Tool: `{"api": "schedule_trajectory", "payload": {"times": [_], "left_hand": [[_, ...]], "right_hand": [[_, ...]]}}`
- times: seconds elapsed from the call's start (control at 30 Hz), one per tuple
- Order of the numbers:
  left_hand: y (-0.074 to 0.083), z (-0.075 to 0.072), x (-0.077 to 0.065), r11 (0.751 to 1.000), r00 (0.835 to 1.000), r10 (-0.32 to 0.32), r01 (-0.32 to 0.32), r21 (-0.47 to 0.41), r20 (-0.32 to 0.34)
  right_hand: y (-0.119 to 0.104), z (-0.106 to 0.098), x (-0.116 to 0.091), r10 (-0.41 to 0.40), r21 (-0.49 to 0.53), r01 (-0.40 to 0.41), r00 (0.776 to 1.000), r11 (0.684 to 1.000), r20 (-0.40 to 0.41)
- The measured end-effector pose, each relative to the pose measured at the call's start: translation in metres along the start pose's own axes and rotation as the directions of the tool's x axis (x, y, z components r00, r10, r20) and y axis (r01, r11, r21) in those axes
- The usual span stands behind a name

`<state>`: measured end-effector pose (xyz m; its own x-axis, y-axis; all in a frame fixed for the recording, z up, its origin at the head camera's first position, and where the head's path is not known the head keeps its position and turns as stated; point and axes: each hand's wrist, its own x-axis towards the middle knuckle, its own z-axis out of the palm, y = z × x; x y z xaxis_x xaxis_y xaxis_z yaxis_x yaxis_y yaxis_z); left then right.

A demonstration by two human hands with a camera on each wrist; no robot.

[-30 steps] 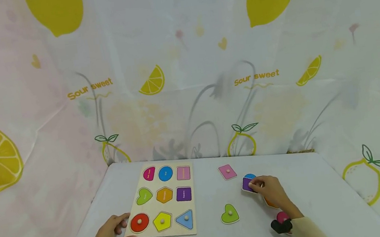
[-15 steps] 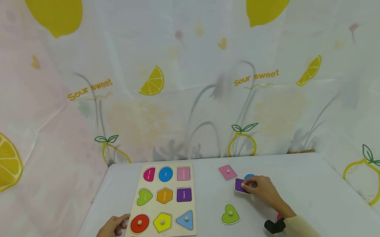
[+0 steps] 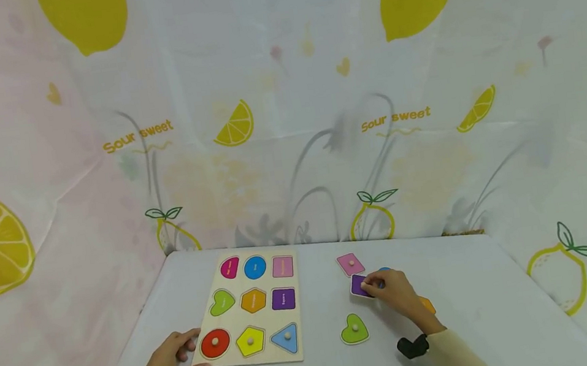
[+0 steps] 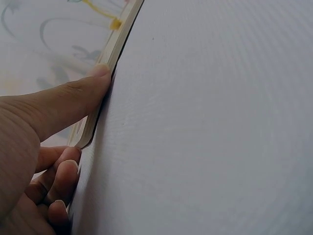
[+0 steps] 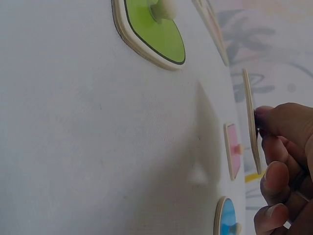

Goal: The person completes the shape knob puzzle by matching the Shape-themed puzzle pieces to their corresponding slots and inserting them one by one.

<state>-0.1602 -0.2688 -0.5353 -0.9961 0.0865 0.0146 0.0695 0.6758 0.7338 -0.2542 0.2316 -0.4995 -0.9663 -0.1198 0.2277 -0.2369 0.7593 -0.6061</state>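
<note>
The wooden shape puzzle board lies on the left half of the table. Its front left corner is gripped by my left hand, thumb against the near edge and curled fingers at the side, as the left wrist view also shows on the board's edge. My right hand pinches a purple square puzzle piece by its knob. In the right wrist view this piece is seen edge-on, raised off the table with a shadow below. Red, yellow and light-blue knobbed pieces sit in the board's front row.
Loose on the table are a pink piece, a green heart piece, an orange piece and a blue piece, the last two partly hidden by the right hand in the head view. A lemon-print cloth hangs behind.
My right hand has carried the purple square leftward, off the blue piece and toward the board. More of the orange piece now shows behind the wrist. The left hand and board have stayed put.
</note>
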Motion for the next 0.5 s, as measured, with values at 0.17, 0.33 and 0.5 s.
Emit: {"api": "schedule_trajectory", "payload": {"times": [0.17,0.33,0.5], "left_hand": [[0.001,-0.001,0.0,1.0,1.0,0.016,-0.016,0.002,-0.003],[0.001,-0.001,0.0,1.0,1.0,0.018,-0.018,0.001,-0.008],[0.0,0.0,0.001,1.0,1.0,0.019,-0.019,0.014,-0.009]], "right_hand": [[-0.001,0.007,0.003,-0.029,0.002,0.029,1.0,1.0,0.008],[-0.003,0.013,0.007,-0.052,0.023,0.051,0.999,0.998,0.015],[-0.009,0.019,0.009,-0.049,0.048,0.047,0.998,0.998,0.045]]}}
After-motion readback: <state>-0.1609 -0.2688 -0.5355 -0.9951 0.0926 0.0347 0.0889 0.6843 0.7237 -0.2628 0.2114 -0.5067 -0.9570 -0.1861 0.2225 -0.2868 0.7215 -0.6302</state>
